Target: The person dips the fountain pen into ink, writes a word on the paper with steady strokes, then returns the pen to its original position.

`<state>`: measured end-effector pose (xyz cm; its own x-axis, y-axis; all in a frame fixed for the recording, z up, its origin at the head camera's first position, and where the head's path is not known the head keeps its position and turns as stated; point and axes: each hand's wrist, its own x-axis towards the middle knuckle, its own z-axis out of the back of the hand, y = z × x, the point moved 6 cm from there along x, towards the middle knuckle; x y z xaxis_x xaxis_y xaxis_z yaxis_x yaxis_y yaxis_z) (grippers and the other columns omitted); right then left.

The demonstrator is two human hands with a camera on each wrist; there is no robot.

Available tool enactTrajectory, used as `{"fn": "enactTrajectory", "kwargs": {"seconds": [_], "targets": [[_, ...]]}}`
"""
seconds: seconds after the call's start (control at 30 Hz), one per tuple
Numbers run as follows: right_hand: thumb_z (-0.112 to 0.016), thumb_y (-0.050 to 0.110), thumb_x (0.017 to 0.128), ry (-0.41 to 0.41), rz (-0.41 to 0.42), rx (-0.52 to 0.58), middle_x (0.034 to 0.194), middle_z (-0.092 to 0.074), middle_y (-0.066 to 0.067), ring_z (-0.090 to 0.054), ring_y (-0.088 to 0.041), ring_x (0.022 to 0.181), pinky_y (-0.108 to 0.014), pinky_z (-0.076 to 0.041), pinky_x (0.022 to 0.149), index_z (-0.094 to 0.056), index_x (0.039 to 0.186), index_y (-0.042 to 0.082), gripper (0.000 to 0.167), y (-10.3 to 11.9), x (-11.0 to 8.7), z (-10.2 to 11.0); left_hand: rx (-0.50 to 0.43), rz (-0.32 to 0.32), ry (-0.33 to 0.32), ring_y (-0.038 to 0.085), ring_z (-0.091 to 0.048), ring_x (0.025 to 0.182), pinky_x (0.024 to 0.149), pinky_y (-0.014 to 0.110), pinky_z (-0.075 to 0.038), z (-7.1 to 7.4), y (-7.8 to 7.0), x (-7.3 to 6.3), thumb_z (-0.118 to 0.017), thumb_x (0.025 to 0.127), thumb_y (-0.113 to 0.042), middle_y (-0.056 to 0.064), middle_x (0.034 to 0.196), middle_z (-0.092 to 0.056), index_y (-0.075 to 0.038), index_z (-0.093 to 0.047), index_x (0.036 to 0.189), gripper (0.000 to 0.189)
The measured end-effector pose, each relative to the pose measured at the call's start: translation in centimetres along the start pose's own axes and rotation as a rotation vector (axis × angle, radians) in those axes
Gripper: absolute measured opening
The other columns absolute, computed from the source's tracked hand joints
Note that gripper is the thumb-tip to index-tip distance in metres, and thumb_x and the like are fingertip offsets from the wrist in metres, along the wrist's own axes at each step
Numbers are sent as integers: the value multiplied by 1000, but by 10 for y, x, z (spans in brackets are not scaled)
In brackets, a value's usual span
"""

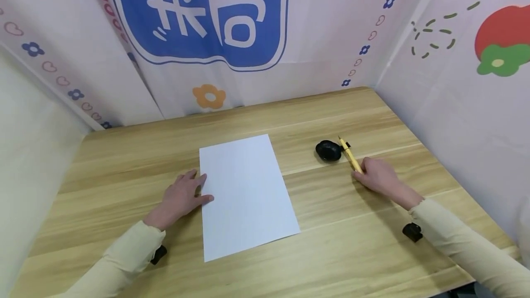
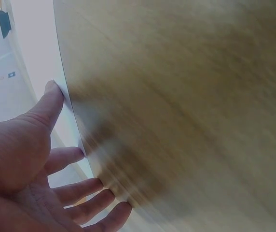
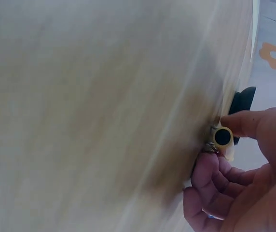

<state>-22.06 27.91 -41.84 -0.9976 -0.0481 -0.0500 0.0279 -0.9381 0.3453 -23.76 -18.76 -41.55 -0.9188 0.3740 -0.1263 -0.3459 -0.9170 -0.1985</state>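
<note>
My left hand (image 1: pixel 180 197), fingers spread, touches the paper (image 1: pixel 248 194) at its left edge; my right hand (image 1: pixel 380 177), right of the paper, pinches the yellow pen (image 1: pixel 349 153), near a black rounded object (image 1: pixel 328 151). I judge this the gripping step; lifting calls for a firm pinch.

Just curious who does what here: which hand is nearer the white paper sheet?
Left hand: it touches the white paper sheet at its left edge. The right hand is apart, beyond the sheet's right edge, gripping a yellow pen.
</note>
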Motion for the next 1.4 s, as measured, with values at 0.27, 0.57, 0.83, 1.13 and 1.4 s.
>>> {"fn": "enactTrajectory", "kwargs": {"seconds": [0.27,0.57,0.83,1.13,1.4], "targets": [[-58,20,87,-26,-29,24,56,-50,-3,-43,-15,48,-27,-32,43,-58,72,3,23,-1,-1,-1,10,5,-7,56,-40,122,88,64,-44,0,1,-1,-64,87,-41,33,141,-38,1,-47,137,67],[-59,19,87,-104,-41,98,60,-52,-7,-45,-16,51,-28,-34,44,-59,83,-3,22,-6,-5,2,-9,9,2,56,-38,124,89,65,-42,-3,1,-2,-63,88,-42,32,143,-36,0,-46,138,68],[-60,17,90,-251,-26,188,65,-57,-11,-44,-15,50,-27,-35,45,-59,89,-6,23,-7,-9,12,-1,8,-7,56,-38,124,88,66,-42,-4,2,-2,-63,88,-42,31,143,-36,0,-46,138,67],[-60,16,90,-382,-24,244,74,-63,-19,-46,-13,53,-24,-37,44,-63,93,-9,25,-6,-13,27,-5,11,-10,56,-37,125,89,68,-40,-5,3,-1,-62,88,-42,31,144,-35,-1,-45,139,67],[-64,14,87,-500,-9,264,74,-65,-22,-46,-6,55,-18,-37,48,-66,92,-9,24,-6,-15,36,0,7,-16,55,-37,125,90,68,-40,-3,2,1,-62,89,-42,31,144,-35,-1,-44,139,67]]}}
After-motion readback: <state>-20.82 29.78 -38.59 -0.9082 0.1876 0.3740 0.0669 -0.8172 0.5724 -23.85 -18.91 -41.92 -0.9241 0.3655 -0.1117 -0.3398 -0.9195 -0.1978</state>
